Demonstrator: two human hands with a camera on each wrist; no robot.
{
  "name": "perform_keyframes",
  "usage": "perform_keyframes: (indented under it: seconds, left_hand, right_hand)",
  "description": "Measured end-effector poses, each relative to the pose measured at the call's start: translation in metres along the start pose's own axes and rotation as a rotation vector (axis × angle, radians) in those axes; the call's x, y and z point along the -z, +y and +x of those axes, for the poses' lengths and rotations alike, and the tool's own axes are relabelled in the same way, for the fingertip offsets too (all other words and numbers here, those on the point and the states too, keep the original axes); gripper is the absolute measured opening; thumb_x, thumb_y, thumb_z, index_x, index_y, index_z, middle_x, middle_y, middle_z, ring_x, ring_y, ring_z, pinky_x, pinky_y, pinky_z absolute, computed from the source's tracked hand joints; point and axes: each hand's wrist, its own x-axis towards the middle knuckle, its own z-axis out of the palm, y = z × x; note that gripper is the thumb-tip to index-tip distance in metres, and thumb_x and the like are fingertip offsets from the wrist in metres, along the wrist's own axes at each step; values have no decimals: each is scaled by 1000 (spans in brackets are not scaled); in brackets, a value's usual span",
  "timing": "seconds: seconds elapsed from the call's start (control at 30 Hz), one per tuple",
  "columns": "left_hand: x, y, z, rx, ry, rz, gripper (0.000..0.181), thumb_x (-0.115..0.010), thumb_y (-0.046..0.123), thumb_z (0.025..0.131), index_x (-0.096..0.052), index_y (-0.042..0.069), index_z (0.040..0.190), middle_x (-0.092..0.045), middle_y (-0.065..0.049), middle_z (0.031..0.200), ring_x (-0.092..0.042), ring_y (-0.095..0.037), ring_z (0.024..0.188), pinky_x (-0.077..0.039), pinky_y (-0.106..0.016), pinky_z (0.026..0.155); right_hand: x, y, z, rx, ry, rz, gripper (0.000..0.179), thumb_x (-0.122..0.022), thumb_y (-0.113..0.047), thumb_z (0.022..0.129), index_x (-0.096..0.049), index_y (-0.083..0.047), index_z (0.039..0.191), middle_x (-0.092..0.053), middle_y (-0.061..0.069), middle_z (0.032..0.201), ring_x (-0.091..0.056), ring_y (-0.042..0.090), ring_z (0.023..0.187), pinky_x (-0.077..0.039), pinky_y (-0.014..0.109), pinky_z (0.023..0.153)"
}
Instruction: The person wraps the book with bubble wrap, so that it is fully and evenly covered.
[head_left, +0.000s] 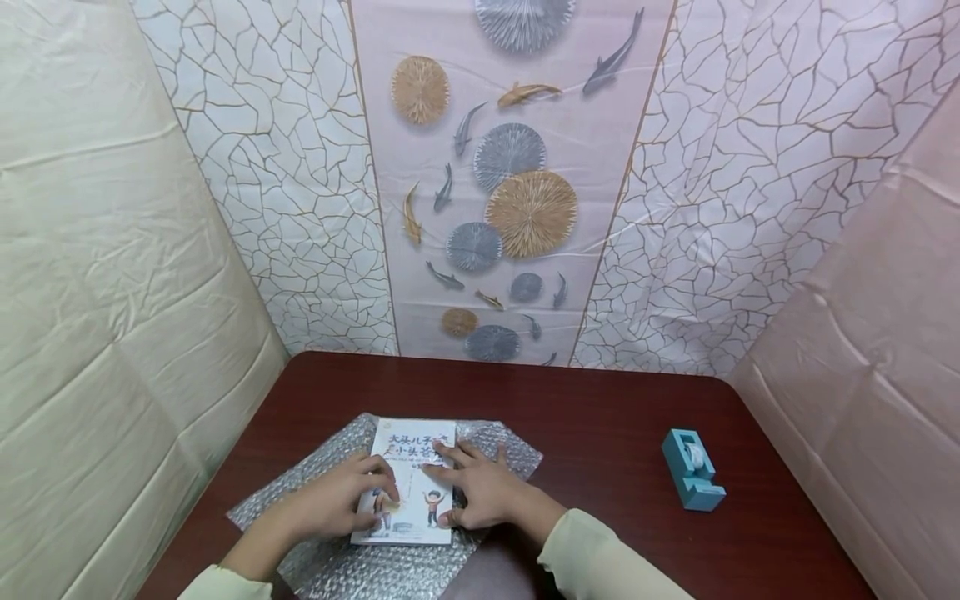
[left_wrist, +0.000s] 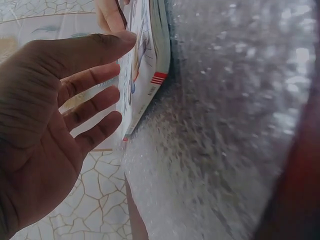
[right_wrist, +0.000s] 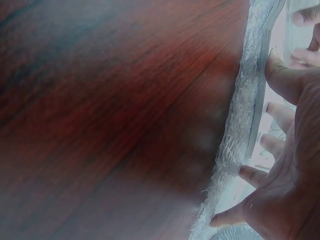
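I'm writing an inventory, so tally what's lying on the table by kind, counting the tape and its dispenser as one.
Book: 1
Bubble wrap sheet: 1
Tape dispenser: 1
Total: 3

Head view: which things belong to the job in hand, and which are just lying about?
In the job, likely:
white illustrated paperback book, under left hand and right hand
clear bubble-wrap sheet, beneath it

Lying about:
teal block-shaped tape dispenser, untouched; its role is unclear
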Motion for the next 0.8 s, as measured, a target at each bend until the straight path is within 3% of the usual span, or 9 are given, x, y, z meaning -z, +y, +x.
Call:
perform_keyframes:
  seconds: [0.13, 0.27, 0.37, 0.53, 0.6, 0.8]
  left_hand:
    - [-1, 3, -11, -12, -30, -80, 23, -88, 15, 86, -78, 31, 99, -67, 17, 104, -62, -1, 96, -58, -29, 84]
    - [-2, 9, -18, -19, -132, -241, 23, -85, 5, 85, -79, 26, 90, -65, 19, 89, -56, 9, 78, -52, -16, 68]
    - [-3, 15, -22, -23, -206, -314, 24, -82, 0, 84, -82, 24, 86, -66, 20, 85, -53, 13, 72, -50, -12, 63]
    - [-4, 25, -27, -12, -267, -388, 28, -78, -9, 81, -84, 19, 83, -73, 14, 78, -51, 16, 66, -50, -12, 58]
    - [-4, 29, -29, 20, -289, -413, 32, -76, -13, 80, -83, 18, 81, -73, 12, 73, -49, 15, 63, -49, -12, 56]
    - [-2, 40, -40, 200, -418, -521, 42, -70, -21, 79, -81, 19, 81, -59, 18, 65, -47, 9, 59, -44, -14, 56]
  right_hand:
    - [-1, 0, 1, 3, 1, 6, 82, -63, -74, 101, -33, -46, 172, -15, -8, 188, -18, 39, 173, -18, 97, 116]
    - [0, 0, 2, 0, 6, 9, 83, -64, -73, 100, -34, -45, 173, -16, -8, 187, -17, 38, 173, -16, 97, 116]
    - [0, 0, 3, -2, 6, 4, 84, -64, -73, 100, -34, -45, 173, -16, -8, 187, -18, 38, 173, -16, 97, 116]
    - [1, 0, 3, -3, 10, -8, 84, -65, -73, 100, -34, -44, 173, -16, -8, 187, -18, 38, 173, -16, 97, 116]
    - [1, -1, 3, -4, 11, -7, 84, -65, -73, 100, -34, -44, 173, -16, -8, 187, -19, 38, 173, -16, 97, 116]
    - [1, -1, 1, -5, 0, 1, 83, -64, -73, 100, -34, -45, 173, -17, -8, 187, -18, 38, 173, -15, 97, 117]
